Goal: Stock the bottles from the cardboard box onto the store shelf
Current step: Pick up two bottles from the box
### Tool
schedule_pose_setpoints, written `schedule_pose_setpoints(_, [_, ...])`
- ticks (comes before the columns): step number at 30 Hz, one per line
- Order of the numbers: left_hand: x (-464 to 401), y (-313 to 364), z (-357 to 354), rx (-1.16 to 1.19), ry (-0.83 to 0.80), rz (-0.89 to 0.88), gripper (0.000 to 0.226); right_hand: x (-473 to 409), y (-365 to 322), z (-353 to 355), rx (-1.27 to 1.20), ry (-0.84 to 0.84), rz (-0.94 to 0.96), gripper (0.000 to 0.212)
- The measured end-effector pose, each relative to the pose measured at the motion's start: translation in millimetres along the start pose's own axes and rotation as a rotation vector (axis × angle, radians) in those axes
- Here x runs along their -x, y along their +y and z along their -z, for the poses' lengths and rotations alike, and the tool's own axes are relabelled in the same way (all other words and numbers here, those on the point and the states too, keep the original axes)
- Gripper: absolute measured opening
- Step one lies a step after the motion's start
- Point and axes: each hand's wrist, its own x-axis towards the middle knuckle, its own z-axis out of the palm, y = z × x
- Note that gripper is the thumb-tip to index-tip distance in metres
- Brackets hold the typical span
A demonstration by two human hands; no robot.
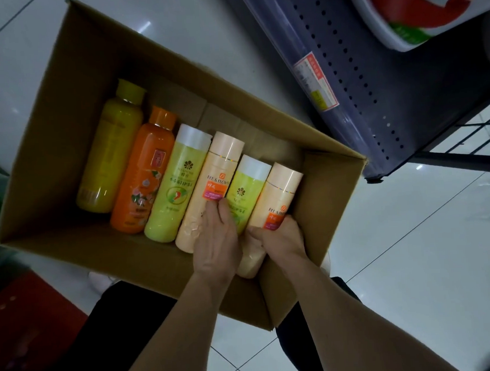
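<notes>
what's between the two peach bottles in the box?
In the head view, a short green bottle with a white cap lies between the two peach bottles, side by side with both; the left hand covers its lower end.

I identify this location as a retail shop: a perforated metal store shelf [354, 72] carries a price label [316, 80] on its front edge, packaged goods [416, 5] sit on it, and an open cardboard box [64, 156] of assorted bottles [163, 179] rests on the glossy tiled floor [414, 246].
</notes>
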Motion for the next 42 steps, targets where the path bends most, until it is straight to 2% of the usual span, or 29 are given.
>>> schedule_pose_setpoints(7, [-2, -13, 20, -0.021, -0.051, -0.005, 0.068, 11, -8, -5, -0.033, -0.02, 0.08, 0.059])
schedule_pose_setpoints(11, [-2, -9, 23, -0.046, -0.068, 0.007, 0.066, 10, -12, -12, -0.016, -0.009, 0.058, 0.059])
schedule_pose_setpoints(17, [-8, 18, 17, -0.178, -0.115, 0.056, 0.068, 9, -17, -13, 0.115, 0.071, 0.027, 0.054])
schedule_pose_setpoints(22, [-20, 10, 17, -0.054, -0.194, 0.105, 0.071, 15, -18, -20, 0.243, 0.189, 0.028, 0.056])
schedule_pose_setpoints(24, [-25, 3, 21, -0.009, -0.241, 0.093, 0.066, 16, -20, -20, 0.258, 0.186, 0.017, 0.059])
schedule_pose_setpoints(27, [-35, -3, 26, 0.02, -0.268, 0.075, 0.044, 16, -21, -17, 0.252, 0.167, 0.015, 0.06])
schedule_pose_setpoints(29, [-40, -3, 31, 0.03, -0.277, 0.073, 0.04, 17, -22, -14, 0.244, 0.152, 0.014, 0.06])
schedule_pose_setpoints(36, [-37, -10, 46, 0.152, -0.266, 0.119, 0.058, 32, -28, 0, 0.174, 0.082, 0.035, 0.057])
schedule_pose_setpoints(42, [-23, -19, 83, 0.301, -0.308, 0.148, 0.079, 59, -41, 8, 0.203, 0.017, 0.066, 0.063])
